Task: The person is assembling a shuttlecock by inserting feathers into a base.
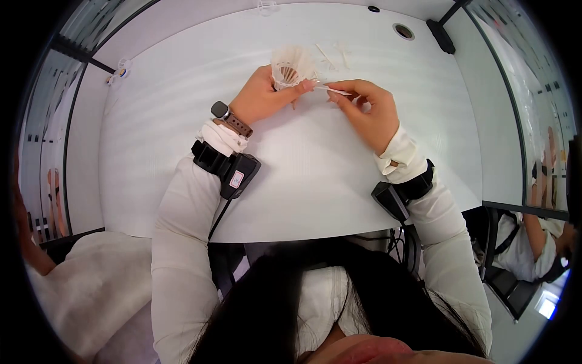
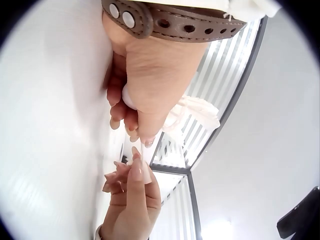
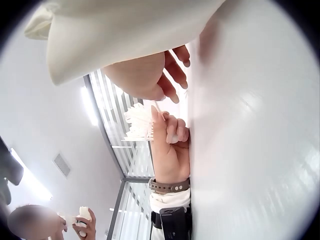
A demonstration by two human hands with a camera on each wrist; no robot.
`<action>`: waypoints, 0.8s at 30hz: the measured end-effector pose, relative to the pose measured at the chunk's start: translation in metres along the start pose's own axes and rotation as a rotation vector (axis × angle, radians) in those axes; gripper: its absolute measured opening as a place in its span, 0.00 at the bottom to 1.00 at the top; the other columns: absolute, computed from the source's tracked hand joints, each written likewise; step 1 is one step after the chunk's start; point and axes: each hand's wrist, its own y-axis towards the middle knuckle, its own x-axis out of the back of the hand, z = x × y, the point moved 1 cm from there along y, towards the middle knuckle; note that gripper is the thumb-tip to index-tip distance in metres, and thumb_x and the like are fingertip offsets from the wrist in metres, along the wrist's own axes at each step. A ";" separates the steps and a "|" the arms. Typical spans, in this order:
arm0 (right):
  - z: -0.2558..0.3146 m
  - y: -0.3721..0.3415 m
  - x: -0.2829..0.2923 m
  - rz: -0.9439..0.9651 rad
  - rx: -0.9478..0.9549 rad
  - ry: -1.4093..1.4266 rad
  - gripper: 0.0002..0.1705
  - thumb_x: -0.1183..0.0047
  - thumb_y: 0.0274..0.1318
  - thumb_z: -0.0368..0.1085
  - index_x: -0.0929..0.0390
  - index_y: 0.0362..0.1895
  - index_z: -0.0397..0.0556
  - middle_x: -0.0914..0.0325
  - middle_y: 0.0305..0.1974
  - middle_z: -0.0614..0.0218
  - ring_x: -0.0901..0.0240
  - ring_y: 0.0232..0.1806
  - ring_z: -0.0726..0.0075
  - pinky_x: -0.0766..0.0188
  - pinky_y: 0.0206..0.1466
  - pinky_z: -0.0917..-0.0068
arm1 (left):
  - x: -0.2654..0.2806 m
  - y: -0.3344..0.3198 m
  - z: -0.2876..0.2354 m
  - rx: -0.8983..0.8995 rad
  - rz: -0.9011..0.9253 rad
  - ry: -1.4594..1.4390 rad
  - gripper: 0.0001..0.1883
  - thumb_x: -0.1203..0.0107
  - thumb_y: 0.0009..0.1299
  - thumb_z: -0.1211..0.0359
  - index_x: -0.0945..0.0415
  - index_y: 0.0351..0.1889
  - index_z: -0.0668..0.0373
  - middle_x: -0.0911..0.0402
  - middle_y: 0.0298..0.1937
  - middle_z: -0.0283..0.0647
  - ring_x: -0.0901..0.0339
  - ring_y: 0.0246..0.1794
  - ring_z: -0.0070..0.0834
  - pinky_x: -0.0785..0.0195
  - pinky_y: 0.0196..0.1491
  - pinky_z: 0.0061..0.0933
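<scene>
My left hand (image 1: 259, 100) holds a white shuttlecock (image 1: 294, 59), its feather skirt opening away from me in the head view. In the left wrist view the rounded white base (image 2: 129, 98) shows between the curled fingers, and part of the skirt (image 2: 197, 112) stands out beyond the thumb. A thin white feather piece (image 1: 324, 87) reaches from my left thumb tip toward the right. Thumb and fingertips of my right hand (image 1: 374, 115) pinch its other end. Both hands are close together over the white table, fingertips a short gap apart.
Loose feather pieces (image 1: 325, 56) lie on the white table (image 1: 291, 194) beyond my hands. A round cable hole (image 1: 403, 31) and a black bracket (image 1: 441, 36) are at the back right. Small white frame-like objects (image 1: 267, 7) sit along the back and left edges. Other people are at both sides.
</scene>
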 end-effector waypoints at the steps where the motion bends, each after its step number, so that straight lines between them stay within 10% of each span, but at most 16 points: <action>1: 0.002 0.000 0.001 -0.015 -0.005 0.019 0.11 0.39 0.58 0.35 0.15 0.45 0.48 0.18 0.32 0.71 0.31 0.28 0.80 0.35 0.31 0.83 | -0.001 0.000 0.000 -0.001 -0.012 -0.023 0.12 0.40 0.72 0.62 0.22 0.37 0.62 0.23 0.25 0.30 0.27 0.23 0.16 0.34 0.27 0.20; 24: 0.004 -0.004 -0.001 0.111 -0.124 0.214 0.17 0.45 0.65 0.41 0.19 0.33 0.36 0.27 0.19 0.71 0.33 0.21 0.83 0.38 0.25 0.81 | -0.001 -0.001 -0.003 0.050 0.032 -0.037 0.17 0.32 0.65 0.58 0.21 0.38 0.62 0.20 0.30 0.32 0.24 0.29 0.19 0.31 0.35 0.23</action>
